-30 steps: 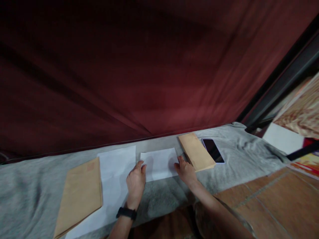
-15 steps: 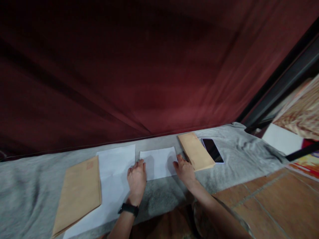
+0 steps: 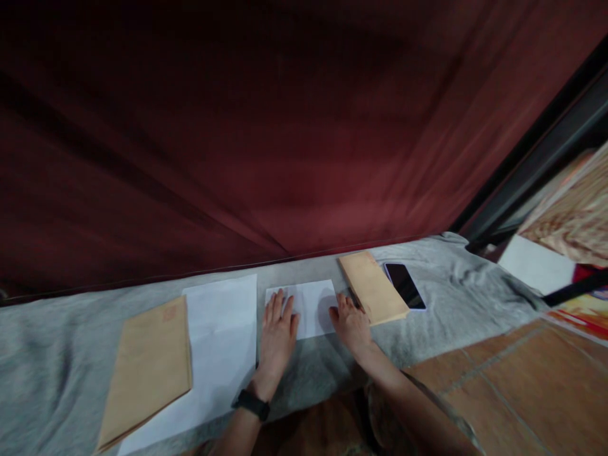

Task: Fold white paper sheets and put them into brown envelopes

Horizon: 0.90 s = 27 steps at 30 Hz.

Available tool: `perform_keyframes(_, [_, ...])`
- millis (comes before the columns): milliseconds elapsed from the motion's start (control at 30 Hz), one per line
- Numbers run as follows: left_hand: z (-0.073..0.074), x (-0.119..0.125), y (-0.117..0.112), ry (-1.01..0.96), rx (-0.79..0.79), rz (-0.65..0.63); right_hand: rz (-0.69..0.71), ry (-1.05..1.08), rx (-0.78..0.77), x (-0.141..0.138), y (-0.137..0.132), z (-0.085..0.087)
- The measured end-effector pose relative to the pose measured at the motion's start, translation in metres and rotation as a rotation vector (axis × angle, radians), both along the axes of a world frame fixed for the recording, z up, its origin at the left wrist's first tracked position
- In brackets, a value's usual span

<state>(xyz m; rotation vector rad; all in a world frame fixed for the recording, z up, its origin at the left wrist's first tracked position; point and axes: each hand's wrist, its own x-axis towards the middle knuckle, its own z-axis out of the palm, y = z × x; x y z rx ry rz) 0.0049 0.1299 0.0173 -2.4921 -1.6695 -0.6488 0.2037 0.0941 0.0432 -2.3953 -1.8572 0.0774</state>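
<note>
A small folded white sheet (image 3: 313,303) lies on the grey cloth (image 3: 451,288) in front of me. My left hand (image 3: 277,337), with a black band on its wrist, lies flat on the sheet's left part, fingers stretched out. At the sheet's right edge rests my right hand (image 3: 350,323), fingers bent down onto the paper. Neither hand holds anything.
A large white sheet (image 3: 216,345) lies to the left, with a brown envelope (image 3: 147,367) partly over it. On the right are a second brown envelope (image 3: 373,286) and a dark phone (image 3: 405,285). A dark red curtain (image 3: 285,126) hangs behind. Tiled floor (image 3: 522,386) lies right.
My left hand has slid forward onto the small sheet and flattened its fingers. The right hand has stayed at the right edge.
</note>
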Motion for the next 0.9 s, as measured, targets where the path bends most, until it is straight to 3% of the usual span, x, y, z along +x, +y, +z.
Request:
perform_keyframes(200, [-0.007,0.010,-0.007,0.099,-0.117,0.002,0.055,0.018,0.120,-0.005,0.003,0.005])
perform_keyframes(400, [-0.013,0.008,-0.006,0.177,-0.140,-0.008,0.463,0.364,0.285,-0.044,0.017,-0.012])
perform_keyframes(500, [-0.020,0.005,-0.005,0.220,-0.131,-0.039,0.563,0.385,0.264,-0.063,0.024,-0.023])
perform_keyframes(700, [-0.026,0.003,-0.006,0.269,-0.077,-0.058,0.471,0.290,0.212,-0.065,0.037,-0.034])
perform_keyframes(900, [-0.025,0.004,-0.007,0.259,-0.057,-0.036,0.407,0.094,0.307,-0.044,0.039,-0.048])
